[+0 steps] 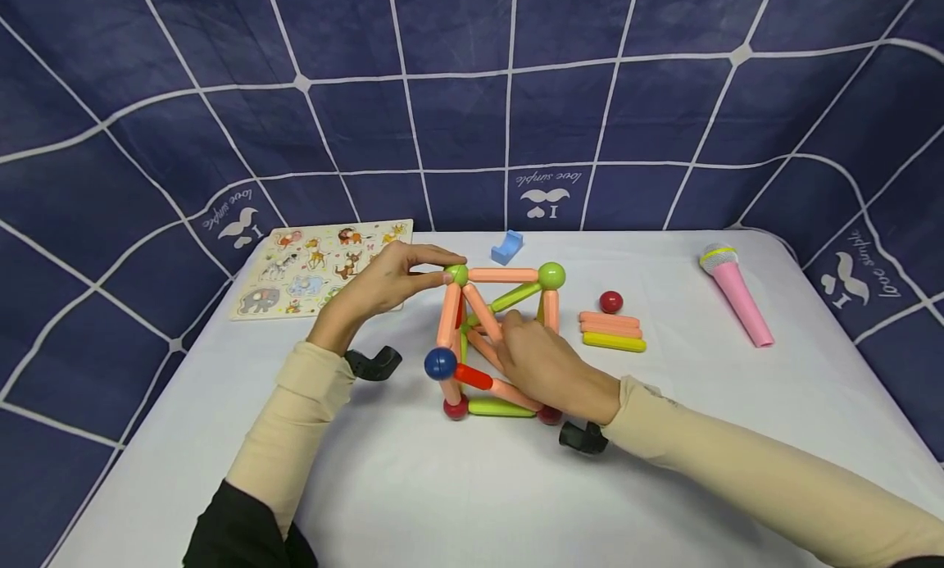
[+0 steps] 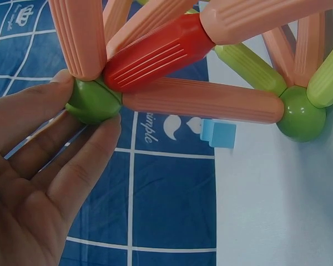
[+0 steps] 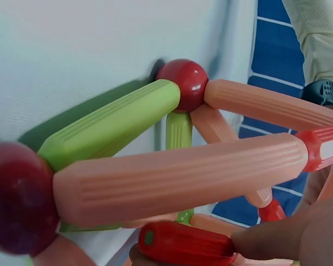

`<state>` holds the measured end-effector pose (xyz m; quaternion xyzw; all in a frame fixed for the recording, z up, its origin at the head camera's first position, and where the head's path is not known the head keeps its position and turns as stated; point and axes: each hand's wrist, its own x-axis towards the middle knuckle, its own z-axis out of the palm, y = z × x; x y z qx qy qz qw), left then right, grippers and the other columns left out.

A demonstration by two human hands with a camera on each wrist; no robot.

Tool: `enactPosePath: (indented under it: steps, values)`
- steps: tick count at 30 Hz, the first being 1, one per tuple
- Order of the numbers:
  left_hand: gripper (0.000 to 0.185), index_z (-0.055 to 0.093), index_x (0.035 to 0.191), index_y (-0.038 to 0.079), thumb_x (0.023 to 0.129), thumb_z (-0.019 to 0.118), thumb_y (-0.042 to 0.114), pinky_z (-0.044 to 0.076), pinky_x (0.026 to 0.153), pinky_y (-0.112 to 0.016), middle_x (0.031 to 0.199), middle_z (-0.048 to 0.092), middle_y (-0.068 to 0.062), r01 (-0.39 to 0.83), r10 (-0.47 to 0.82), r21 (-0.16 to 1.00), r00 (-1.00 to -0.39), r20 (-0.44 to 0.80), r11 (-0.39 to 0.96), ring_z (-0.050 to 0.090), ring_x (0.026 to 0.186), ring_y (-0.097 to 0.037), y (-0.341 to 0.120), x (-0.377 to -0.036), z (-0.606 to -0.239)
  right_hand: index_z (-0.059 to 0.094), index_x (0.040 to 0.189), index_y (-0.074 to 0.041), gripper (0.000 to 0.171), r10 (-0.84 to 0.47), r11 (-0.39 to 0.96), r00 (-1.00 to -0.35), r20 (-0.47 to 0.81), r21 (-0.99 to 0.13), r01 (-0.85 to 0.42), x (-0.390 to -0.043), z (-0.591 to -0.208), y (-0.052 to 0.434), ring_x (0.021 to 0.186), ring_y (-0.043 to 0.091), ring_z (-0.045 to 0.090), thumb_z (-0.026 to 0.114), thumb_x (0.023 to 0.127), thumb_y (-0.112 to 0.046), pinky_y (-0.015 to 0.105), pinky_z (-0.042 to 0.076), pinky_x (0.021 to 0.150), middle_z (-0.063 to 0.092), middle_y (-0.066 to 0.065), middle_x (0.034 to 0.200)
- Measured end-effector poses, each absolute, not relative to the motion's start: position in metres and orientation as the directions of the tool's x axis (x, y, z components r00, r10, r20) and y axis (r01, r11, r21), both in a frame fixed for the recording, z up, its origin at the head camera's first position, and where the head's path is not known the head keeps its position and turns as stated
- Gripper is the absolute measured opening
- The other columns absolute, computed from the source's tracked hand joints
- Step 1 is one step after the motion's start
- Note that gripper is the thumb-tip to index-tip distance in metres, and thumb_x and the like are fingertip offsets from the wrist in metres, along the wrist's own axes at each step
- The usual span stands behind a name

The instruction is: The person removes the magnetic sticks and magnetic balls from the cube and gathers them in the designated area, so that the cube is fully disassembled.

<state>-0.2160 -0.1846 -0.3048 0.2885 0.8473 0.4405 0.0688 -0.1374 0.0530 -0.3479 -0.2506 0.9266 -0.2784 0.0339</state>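
A frame of peach, green and red rods (image 1: 492, 338) joined by balls stands mid-table. My left hand (image 1: 437, 270) pinches the green ball (image 1: 456, 274) at its top left corner; in the left wrist view the fingertips (image 2: 102, 130) sit on that ball (image 2: 91, 102), where peach rods and a red rod (image 2: 155, 55) meet. My right hand (image 1: 519, 334) reaches into the frame from the front right. The right wrist view has its fingers (image 3: 277, 238) holding a red rod (image 3: 183, 244) low inside. A blue ball (image 1: 440, 362) sits at the front left.
A white table (image 1: 442, 486) against a blue grid backdrop. An animal puzzle board (image 1: 317, 265) lies back left, with a small blue block (image 1: 507, 247) behind the frame. A loose red ball (image 1: 610, 302), stacked spare rods (image 1: 612, 332) and a pink toy microphone (image 1: 737, 293) lie right.
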Motion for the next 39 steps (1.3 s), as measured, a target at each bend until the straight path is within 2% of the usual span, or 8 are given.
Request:
enactPosePath:
  steps: [6,13,17,21,27,30,35,39]
  values:
    - [0.03,0.069,0.123,0.007,0.094,0.068,0.011,0.043,0.103,-0.044,0.126,0.065,-0.006,0.433,0.556,0.786,-0.819,0.14,0.44,0.054,0.124,-0.021,-0.184,-0.217,-0.305,0.053,0.082,-0.006,0.042,-0.428,0.717,-0.902,0.054,-0.588,-0.375,-0.135,-0.344,0.058,0.031,0.013,0.039,0.06,0.096,-0.045,0.02,0.026,0.033,0.041,0.0,0.05]
    - [0.031,0.069,0.124,0.007,0.094,0.068,0.011,0.043,0.103,-0.046,0.128,0.064,-0.006,0.427,0.558,0.79,-0.819,0.133,0.439,0.053,0.125,-0.021,-0.185,-0.216,-0.305,0.062,0.076,-0.016,0.032,-0.449,0.67,-0.874,0.186,-0.576,-0.468,-0.133,-0.345,0.062,0.036,0.01,0.039,0.06,0.098,-0.04,0.02,0.024,0.036,0.04,-0.004,0.05]
    - [0.03,0.069,0.124,0.008,0.094,0.068,0.012,0.042,0.104,-0.047,0.128,0.064,-0.006,0.423,0.558,0.793,-0.82,0.128,0.438,0.053,0.125,-0.021,-0.185,-0.216,-0.305,0.064,0.076,-0.019,0.025,-0.478,0.649,-0.85,0.221,-0.564,-0.511,-0.133,-0.344,0.065,0.04,0.009,0.04,0.06,0.099,-0.027,0.02,0.023,0.036,0.041,-0.006,0.052]
    - [0.031,0.069,0.124,0.009,0.094,0.068,0.012,0.042,0.104,-0.046,0.128,0.064,-0.006,0.424,0.557,0.791,-0.82,0.129,0.44,0.053,0.126,-0.021,-0.185,-0.216,-0.304,0.069,0.085,-0.013,0.017,-0.485,0.661,-0.849,0.21,-0.547,-0.513,-0.131,-0.342,0.067,0.04,0.009,0.039,0.057,0.096,-0.007,0.018,0.024,0.037,0.043,-0.003,0.056]
    - [0.03,0.069,0.124,0.01,0.094,0.068,0.012,0.041,0.104,-0.048,0.128,0.064,-0.006,0.417,0.554,0.794,-0.823,0.124,0.442,0.053,0.125,-0.021,-0.185,-0.216,-0.304,0.069,0.112,-0.004,0.023,-0.469,0.666,-0.871,0.145,-0.59,-0.457,-0.127,-0.341,0.072,0.036,0.009,0.034,0.056,0.094,-0.005,0.018,0.022,0.036,0.044,-0.004,0.057]
    - [0.03,0.069,0.124,0.01,0.094,0.068,0.012,0.042,0.104,-0.048,0.128,0.064,-0.006,0.418,0.555,0.792,-0.823,0.122,0.445,0.053,0.125,-0.021,-0.185,-0.216,-0.304,0.066,0.116,-0.006,0.023,-0.472,0.638,-0.874,0.117,-0.639,-0.43,-0.124,-0.34,0.081,0.04,0.009,0.039,0.065,0.094,-0.01,0.021,0.03,0.037,0.046,-0.003,0.057]
    - [0.031,0.069,0.124,0.01,0.094,0.068,0.012,0.042,0.104,-0.044,0.128,0.064,-0.005,0.421,0.553,0.785,-0.824,0.123,0.454,0.052,0.126,-0.02,-0.185,-0.216,-0.304,0.069,0.106,-0.01,0.02,-0.543,0.551,-0.822,0.173,-0.665,-0.504,-0.124,-0.341,0.108,0.061,0.006,0.056,0.075,0.088,-0.014,0.024,0.049,0.057,0.06,-0.008,0.071]
    - [0.031,0.069,0.125,0.009,0.094,0.068,0.012,0.041,0.105,-0.046,0.129,0.064,-0.006,0.418,0.552,0.785,-0.825,0.119,0.456,0.052,0.127,-0.022,-0.184,-0.216,-0.304,0.075,0.104,-0.011,0.02,-0.597,0.493,-0.765,0.241,-0.642,-0.587,-0.127,-0.346,0.139,0.078,0.005,0.058,0.078,0.085,-0.011,0.023,0.05,0.067,0.068,-0.014,0.087]
